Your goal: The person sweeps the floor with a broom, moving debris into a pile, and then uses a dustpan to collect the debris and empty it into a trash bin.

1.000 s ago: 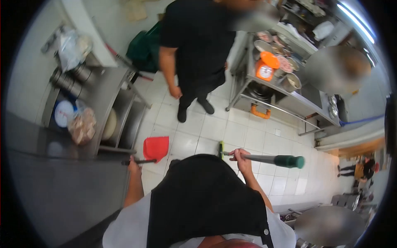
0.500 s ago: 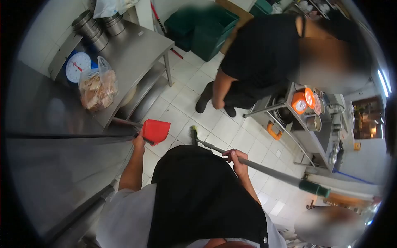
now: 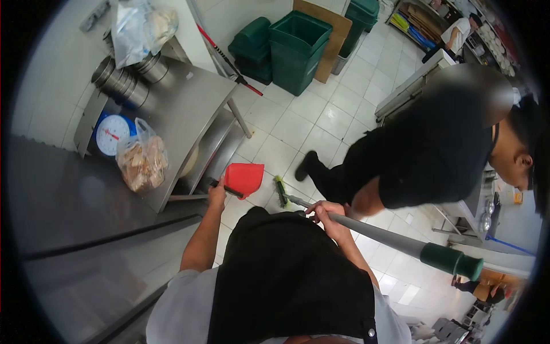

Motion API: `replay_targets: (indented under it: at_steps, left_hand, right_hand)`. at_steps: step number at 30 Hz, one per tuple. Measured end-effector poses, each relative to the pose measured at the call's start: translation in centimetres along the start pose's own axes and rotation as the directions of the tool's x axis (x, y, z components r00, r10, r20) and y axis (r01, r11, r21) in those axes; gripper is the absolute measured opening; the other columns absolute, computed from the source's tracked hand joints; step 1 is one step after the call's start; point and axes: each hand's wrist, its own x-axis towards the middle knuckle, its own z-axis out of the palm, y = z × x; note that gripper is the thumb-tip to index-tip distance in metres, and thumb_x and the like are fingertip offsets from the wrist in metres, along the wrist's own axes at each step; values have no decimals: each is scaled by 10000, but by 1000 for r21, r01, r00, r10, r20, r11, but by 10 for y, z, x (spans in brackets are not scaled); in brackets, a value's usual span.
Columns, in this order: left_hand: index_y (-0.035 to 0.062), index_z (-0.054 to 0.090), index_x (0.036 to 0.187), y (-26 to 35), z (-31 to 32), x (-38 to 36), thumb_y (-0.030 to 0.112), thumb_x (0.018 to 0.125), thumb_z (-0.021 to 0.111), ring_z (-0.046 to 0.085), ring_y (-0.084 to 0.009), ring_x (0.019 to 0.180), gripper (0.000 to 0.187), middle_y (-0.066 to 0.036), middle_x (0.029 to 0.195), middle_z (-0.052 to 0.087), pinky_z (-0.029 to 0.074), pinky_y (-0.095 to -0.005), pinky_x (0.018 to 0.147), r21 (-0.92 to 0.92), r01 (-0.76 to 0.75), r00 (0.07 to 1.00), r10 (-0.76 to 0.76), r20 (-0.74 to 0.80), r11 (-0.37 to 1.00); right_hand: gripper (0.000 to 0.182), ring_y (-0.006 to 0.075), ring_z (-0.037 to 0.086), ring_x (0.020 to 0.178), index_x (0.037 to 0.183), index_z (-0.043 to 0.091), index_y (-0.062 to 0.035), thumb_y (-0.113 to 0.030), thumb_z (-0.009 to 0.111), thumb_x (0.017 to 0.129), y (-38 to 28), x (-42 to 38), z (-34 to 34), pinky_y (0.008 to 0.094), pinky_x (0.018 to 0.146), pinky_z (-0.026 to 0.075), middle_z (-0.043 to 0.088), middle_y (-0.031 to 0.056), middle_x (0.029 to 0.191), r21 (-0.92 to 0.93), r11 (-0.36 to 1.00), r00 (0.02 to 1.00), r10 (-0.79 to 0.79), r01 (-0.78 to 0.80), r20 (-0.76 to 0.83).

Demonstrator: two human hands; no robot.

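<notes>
1. Head view: left hand has its fingers closed round the handle of the red dustpan, held low over the floor just beside the table.
2. Right hand has its fingers wrapped round the broom; its green head rests on the tiles just beside the pan.
3. Judgement: keep the pan lip flat and sweep short.
4. Green bin stands open; contents not visible. Bag on the table holds brownish food.

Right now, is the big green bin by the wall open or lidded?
Open. The green bin shows a bare rim and dark interior, with no lid on it. Whether it holds anything cannot be told.

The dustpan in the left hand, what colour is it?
Red, with a dark handle; the dustpan shows clearly in the head view, held by the left hand.
</notes>
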Motion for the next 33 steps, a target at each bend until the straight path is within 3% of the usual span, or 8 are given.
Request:
replay_targets:
  at_steps: [3,7,10,14,16,21,26,33]
  left_hand:
    - [92,664,1185,3,36,31,469,984,747,614,-142,655,435,-21,858,649,481,-294,540,111,-211,975,201,89,971]
    - [65,685,1164,54,91,26,486,972,759,722,-183,785,468,-73,1023,731,553,-301,620,153,-245,959,216,182,957]
    - [67,687,1121,94,137,36,473,966,772,718,-182,756,443,-67,1005,725,562,-306,628,115,-227,952,195,234,967]
    - [70,670,975,145,193,74,361,904,861,692,-173,714,356,-50,969,714,578,-321,657,170,-263,868,156,472,950]
    - [52,673,927,166,230,99,306,867,880,685,-176,718,333,-49,879,709,574,-350,653,194,-408,805,251,537,892]
    - [90,676,1036,227,293,135,241,800,877,724,-261,870,345,-107,909,709,579,-408,816,281,-614,669,297,682,738]
    - [87,724,1064,265,365,183,305,824,863,745,-313,968,353,-129,991,761,575,-440,853,286,-520,721,236,651,805]
    - [90,751,1039,269,416,267,420,887,822,759,-302,956,370,-130,975,784,572,-452,838,297,-320,891,178,418,900]
  right_hand:
    - [415,124,650,713,946,743,25,-322,576,1102,19,17,-18,300,662,521,707,69,795,25,997,997,-70,71,-40]
    - [385,141,668,733,941,737,44,-273,590,1102,17,41,-37,298,689,546,726,92,849,97,995,988,25,-10,-154]
    - [386,134,657,745,949,738,59,-258,584,1106,17,78,-56,311,705,580,724,102,866,164,986,960,58,-13,-275]
    - [466,127,600,691,975,734,75,-327,551,1124,6,132,-89,351,755,643,707,106,863,198,979,901,131,-51,-413]
    - [489,141,623,702,998,731,83,-357,556,1120,0,161,-109,366,753,651,690,114,838,195,981,871,108,-14,-480]
    - [510,300,725,899,850,571,3,-414,498,1134,-34,236,-162,439,671,673,639,148,822,143,986,773,24,87,-634]
    - [528,351,706,994,882,559,-12,-478,495,1120,-45,267,-205,461,654,677,633,152,864,86,991,685,-6,101,-729]
    - [524,366,695,1014,856,549,6,-442,511,1125,-33,383,-289,448,676,663,601,143,850,71,988,795,-65,135,-603]
